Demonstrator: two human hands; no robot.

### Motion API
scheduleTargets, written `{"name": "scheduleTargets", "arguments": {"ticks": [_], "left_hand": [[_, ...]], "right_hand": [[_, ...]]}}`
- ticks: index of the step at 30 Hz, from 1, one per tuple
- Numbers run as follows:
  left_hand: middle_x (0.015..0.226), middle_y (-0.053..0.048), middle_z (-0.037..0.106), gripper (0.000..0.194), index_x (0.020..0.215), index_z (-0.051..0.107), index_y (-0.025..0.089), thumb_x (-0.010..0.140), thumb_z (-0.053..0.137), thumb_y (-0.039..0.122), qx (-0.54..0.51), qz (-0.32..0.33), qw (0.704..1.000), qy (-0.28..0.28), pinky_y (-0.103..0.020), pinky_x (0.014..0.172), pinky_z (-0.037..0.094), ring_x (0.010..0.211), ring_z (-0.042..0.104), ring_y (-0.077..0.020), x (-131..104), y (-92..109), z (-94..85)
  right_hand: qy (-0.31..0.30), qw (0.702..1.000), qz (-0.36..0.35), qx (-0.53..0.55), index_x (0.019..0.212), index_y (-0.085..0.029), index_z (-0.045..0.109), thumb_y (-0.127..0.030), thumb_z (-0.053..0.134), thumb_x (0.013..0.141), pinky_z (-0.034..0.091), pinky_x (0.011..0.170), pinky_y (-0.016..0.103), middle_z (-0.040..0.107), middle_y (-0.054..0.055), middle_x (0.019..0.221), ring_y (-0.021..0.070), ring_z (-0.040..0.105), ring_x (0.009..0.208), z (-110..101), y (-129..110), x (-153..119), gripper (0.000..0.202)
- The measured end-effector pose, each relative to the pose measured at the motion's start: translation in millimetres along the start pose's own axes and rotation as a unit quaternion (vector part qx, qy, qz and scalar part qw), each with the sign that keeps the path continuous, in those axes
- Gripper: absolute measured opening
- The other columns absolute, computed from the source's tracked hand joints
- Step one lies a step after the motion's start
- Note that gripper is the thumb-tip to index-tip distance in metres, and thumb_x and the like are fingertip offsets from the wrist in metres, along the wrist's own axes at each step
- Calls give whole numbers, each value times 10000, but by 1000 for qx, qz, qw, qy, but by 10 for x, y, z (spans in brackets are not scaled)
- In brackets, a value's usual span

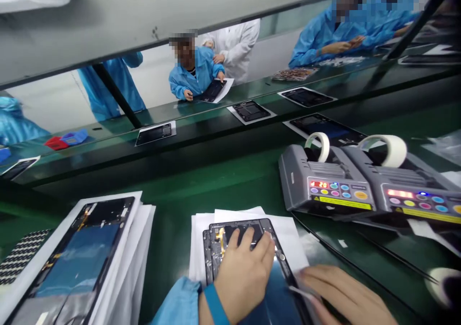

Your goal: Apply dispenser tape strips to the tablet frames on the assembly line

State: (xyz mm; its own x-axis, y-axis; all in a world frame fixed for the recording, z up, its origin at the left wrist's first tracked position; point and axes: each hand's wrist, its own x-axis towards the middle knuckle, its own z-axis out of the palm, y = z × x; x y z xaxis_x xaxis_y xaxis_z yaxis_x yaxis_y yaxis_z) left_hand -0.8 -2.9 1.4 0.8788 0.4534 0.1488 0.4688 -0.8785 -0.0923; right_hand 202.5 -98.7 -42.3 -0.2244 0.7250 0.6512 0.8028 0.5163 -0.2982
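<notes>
Left hand (245, 272) lies flat, fingers spread, pressing on the open tablet chassis (236, 241) that sits on a stack of white sheets (288, 238) at the near edge of the green bench (216, 181). Right hand (345, 294) comes in low at the chassis's right edge, fingers pinched on a thin pale strip (300, 292). A second chassis (82, 253) rests well left, and two grey tape dispensers (360, 186) stand beyond to the right.

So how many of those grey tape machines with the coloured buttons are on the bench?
2. One grey tape dispenser machine sits right of the opened tablet; the second grey tape dispenser machine stands touching its right side. Each carries a white tape roll. More may lie outside the picture.
</notes>
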Motion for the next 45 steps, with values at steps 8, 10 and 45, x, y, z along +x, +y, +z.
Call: {"name": "scheduleTargets", "arguments": {"ticks": [8, 10, 45], "left_hand": [[1311, -67, 602, 305, 1199, 589, 167, 946, 489, 304, -85, -72, 992, 67, -450, 991, 481, 1187, 536, -277, -645, -365, -180], [1273, -96, 620, 290, 1178, 597, 158, 958, 477, 304, -93, -85, 988, 84, -450, 958, 499, 1167, 549, -281, -848, -518, -163], [1236, -93, 656, 417, 1139, 644, 112, 908, 470, 412, -157, -39, 968, 191, -426, 1036, 392, 1111, 579, -267, -803, -786, 354]], "right_hand": [[-53, 999, 7, 1, 1028, -212, 681, -228, 513, 929, 573, 756, 218, 704, 44, 954, 140, 674, 867, -34, -311, 257, 196], [-70, 997, 8, -4, 1023, -217, 678, -233, 515, 930, 573, 762, 228, 705, 39, 963, 142, 674, 874, -73, -342, 260, 189], [-124, 984, -39, -119, 971, -159, 655, -158, 584, 901, 492, 677, 267, 714, 21, 878, 139, 658, 742, 811, -302, 1239, 100]]}}
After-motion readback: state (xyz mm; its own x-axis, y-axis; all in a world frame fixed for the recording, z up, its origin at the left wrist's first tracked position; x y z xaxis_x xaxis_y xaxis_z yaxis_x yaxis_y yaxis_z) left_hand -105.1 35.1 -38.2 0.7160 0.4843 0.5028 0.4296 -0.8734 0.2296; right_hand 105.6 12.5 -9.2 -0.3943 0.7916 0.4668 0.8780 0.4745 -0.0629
